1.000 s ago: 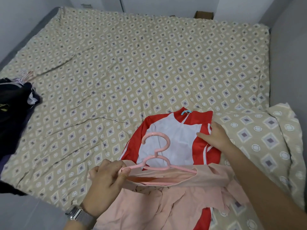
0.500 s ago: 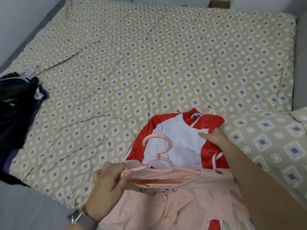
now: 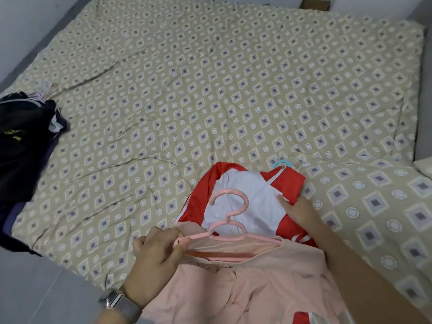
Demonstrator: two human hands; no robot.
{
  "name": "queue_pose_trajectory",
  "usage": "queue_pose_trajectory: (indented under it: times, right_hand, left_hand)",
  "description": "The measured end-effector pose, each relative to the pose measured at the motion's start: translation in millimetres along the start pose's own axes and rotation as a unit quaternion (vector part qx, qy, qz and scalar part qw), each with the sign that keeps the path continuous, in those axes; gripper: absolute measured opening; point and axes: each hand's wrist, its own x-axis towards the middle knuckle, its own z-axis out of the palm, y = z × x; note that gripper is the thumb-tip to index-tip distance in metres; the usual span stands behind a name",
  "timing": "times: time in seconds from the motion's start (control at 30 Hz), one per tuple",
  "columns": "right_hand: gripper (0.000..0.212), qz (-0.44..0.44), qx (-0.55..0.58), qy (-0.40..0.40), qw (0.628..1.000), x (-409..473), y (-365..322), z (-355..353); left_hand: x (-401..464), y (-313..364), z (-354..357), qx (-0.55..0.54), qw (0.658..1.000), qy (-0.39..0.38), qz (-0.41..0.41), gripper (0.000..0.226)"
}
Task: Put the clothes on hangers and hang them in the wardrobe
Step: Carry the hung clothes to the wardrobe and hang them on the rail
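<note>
A: Since a second ago your view has swung left, and your right hand has slid along the red and white jacket; your left hand has kept its grip.

B: What have my hands got hold of, then?

A: From the head camera, the only view: your left hand pinches the left end of the pink hanger, thumb and fingers curled round it along with the edge of the pink garment. Your right hand lies on the jacket with fingers fairly straight, thumb reaching onto the white panel; whether it pinches cloth underneath I cannot tell.

B: And where does the hanger lie?

A: Just in front of you at the bed's near edge, its long bar running left to right between your hands, hook pointing away. Its right shoulder is tucked inside the pink neckline (the left looks not yet covered, as I judge it). Your left hand is already on it; your right is just beyond its right end, so it is nearer for pulling that shoulder square.

B: Materials?

A: Hanger: rigid, smooth plastic, thin and curved. Pink garment: soft, matte, crumpled. Jacket: slick sports fabric with a blue zip pull. A dark clothes pile lies far left on the patterned quilt.
</note>
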Motion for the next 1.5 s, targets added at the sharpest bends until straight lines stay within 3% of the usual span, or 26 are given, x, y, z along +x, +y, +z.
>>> queue_pose_trajectory:
  times: [0.1, 0.23, 0.43, 0.57, 0.7, 0.73, 0.97, 1.13, 1.3, 1.5]
  right_hand:
    - [0.039, -0.006, 0.039, 0.033, 0.999, -27, -5, -6]
    - [0.025, -0.067, 0.068, 0.037, 0.995, -81, -29, -27]
    - [0.048, -0.103, 0.092, -0.021, 0.990, -158, -64, -40]
    - [0.048, -0.144, 0.063, -0.052, 0.986, -213, -93, -40]
    - [0.006, -0.202, 0.071, -0.103, 0.971, -283, -128, -35]
    - [0.006, -0.214, 0.076, -0.105, 0.968, -300, -135, -31]
    - [0.019, -0.253, 0.048, -0.170, 0.951, -419, -179, 20]
    - [0.055, -0.262, 0.006, -0.173, 0.949, -485, -204, 73]
    - [0.049, -0.298, 0.010, -0.187, 0.936, -540, -231, 121]
    - [0.033, -0.379, -0.067, -0.219, 0.897, -589, -278, 186]
  left_hand:
    - [-7, -1, -5, -0.028, 1.000, -0.004, 0.002, 0.051]
    - [-22, -2, -19, -0.053, 0.999, -0.009, 0.003, 0.039]
    - [-57, -8, -56, -0.099, 0.995, 0.021, 0.017, 0.040]
    - [-98, -19, -86, -0.112, 0.992, 0.055, 0.012, 0.036]
    - [-156, -34, -115, -0.126, 0.988, 0.092, 0.002, 0.030]
    - [-172, -37, -122, -0.121, 0.987, 0.105, -0.002, 0.029]
    - [-301, -80, -178, -0.118, 0.974, 0.191, -0.041, 0.025]
    - [-386, -127, -208, -0.131, 0.953, 0.256, -0.097, 0.024]
    - [-458, -171, -223, -0.118, 0.935, 0.300, -0.149, 0.025]
    - [-537, -200, -239, -0.062, 0.901, 0.360, -0.236, 0.029]
